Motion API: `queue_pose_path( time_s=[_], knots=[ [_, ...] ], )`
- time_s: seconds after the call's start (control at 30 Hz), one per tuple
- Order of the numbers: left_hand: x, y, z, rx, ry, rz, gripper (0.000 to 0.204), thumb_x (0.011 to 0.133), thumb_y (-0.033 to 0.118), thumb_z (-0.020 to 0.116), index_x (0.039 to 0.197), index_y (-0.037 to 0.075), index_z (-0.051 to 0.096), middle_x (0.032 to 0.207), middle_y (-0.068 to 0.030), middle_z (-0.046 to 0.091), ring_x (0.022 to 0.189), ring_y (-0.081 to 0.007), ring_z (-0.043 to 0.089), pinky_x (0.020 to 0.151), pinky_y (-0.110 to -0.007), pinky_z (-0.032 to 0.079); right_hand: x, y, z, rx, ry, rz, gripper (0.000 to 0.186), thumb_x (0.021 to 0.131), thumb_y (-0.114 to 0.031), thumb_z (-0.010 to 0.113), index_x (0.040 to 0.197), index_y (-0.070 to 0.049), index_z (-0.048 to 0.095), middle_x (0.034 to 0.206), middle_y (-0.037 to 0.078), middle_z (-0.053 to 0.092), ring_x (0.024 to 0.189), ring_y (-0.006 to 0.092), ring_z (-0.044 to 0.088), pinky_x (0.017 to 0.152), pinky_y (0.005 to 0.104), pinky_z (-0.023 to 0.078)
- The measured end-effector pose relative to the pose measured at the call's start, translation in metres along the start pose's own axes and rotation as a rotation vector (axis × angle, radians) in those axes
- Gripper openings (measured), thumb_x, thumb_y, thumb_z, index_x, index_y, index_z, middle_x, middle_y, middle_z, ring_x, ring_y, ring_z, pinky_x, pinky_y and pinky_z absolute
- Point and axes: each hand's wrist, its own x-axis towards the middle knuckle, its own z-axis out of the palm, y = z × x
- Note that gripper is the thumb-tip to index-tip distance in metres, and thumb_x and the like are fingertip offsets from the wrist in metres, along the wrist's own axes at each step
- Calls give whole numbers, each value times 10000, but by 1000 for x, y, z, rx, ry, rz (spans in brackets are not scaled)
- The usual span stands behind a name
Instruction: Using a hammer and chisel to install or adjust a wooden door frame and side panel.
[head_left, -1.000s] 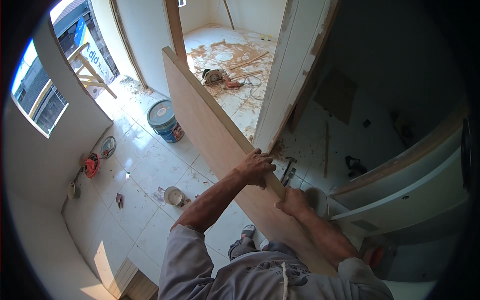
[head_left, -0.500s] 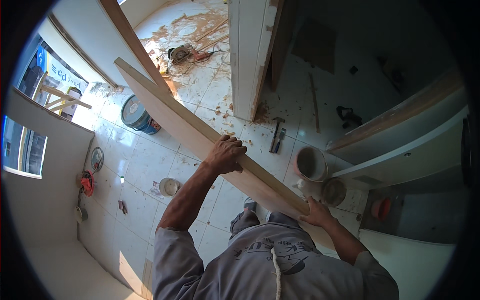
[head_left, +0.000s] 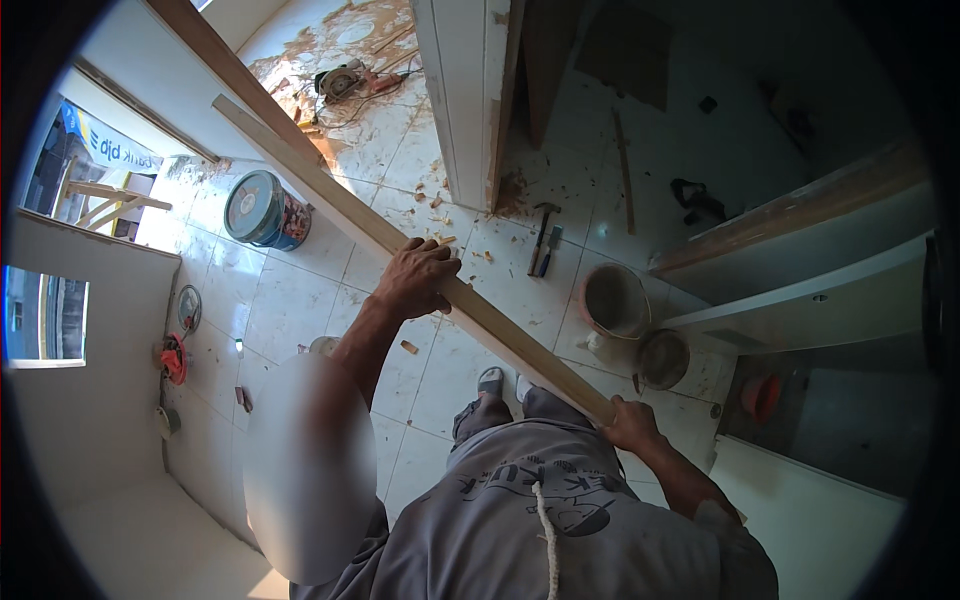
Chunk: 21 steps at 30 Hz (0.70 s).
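A long wooden board (head_left: 525, 355) runs diagonally from the back left toward my right side, its narrow top edge mostly facing up. My left hand (head_left: 415, 275) is wrapped over that edge near the middle of the picture. Lower down, near the board's near end, my right hand (head_left: 628, 425) grips it, with fingers partly hidden. My feet in sandals (head_left: 490, 382) show on the tiled floor below.
A lidded bucket (head_left: 260, 205) stands left; an open bucket (head_left: 613, 300) and a round pan (head_left: 660, 360) lie right. A hammer (head_left: 540, 235) and chisel (head_left: 549, 250) rest on the tiles (head_left: 410, 375). Beyond a doorway (head_left: 455, 110) are a circular saw (head_left: 335, 85) and shavings.
The board has turned more edge-on and flatter across the view, its far end shifting left. Both hands still hold it; my left hand has moved left and up in the picture.
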Motion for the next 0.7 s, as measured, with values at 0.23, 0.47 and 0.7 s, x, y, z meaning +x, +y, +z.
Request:
queue_pose_path(
  time_s=[0.23, 0.47, 0.7],
  knots=[
    [51, -17, 13, 23, -6, 6, 545, 419, 253, 878, 863, 110, 597, 854, -30, 572, 930, -245, 563, 890, -383, 412, 33, 19, 6, 49, 13, 23, 448, 741, -342, 712, 1003, -14, 555, 771, 175, 669, 763, 345, 672, 725, 468, 517],
    [111, -61, 32, 5, 18, 57, 545, 428, 246, 879, 873, 108, 597, 887, -34, 579, 975, -240, 551, 908, -384, 410, 82, 19, -6, 101, 23, 124, 504, 746, -325, 719, 1077, 4, 529, 830, 199, 675, 804, 364, 675, 753, 457, 527],
    [160, -132, 40, -42, -40, 85, 507, 470, 232, 842, 911, 122, 617, 896, -28, 585, 975, -231, 551, 921, -382, 407, 134, -12, -20, 59, 74, 200, 454, 701, -313, 738, 983, -10, 549, 773, 181, 662, 761, 356, 669, 709, 456, 524]
  ],
)
